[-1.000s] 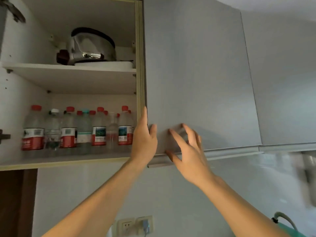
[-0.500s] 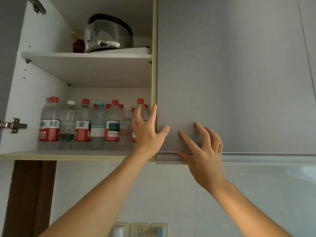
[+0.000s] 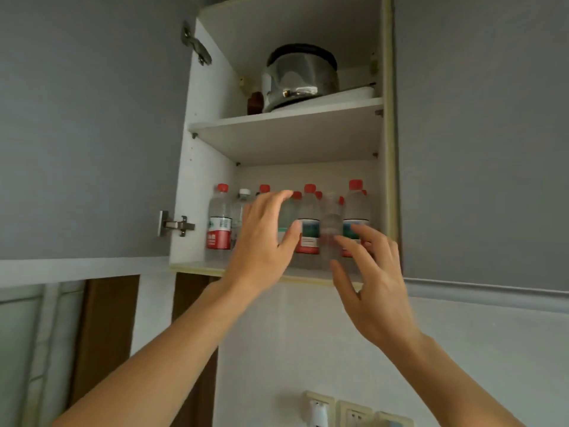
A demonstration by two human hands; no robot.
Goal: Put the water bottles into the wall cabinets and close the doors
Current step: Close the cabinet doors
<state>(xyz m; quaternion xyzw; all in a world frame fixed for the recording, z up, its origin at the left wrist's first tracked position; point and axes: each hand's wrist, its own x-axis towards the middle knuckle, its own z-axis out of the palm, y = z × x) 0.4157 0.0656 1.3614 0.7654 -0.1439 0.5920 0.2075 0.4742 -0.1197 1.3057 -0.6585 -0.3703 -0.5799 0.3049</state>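
Bottles (image 3: 308, 223) stood crowded on the lower shelf (image 3: 197, 268) of the wall cabinet; left hand (image 3: 261, 241) and right hand (image 3: 372, 282) hovered before them, fingers spread, grasping nothing; the left door (image 3: 92, 127) hung open; swinging it carelessly risked toppling front-row bottles or pinching fingers.

Head camera looks steeply up, close, into the open wall cabinet (image 3: 388, 149).

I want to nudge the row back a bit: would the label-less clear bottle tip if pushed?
Probably. The clear bottle is tall and narrow, so a high push could topple it. It looks empty, so likely light and easily slid. Neighbouring bottles stand close and might catch it.
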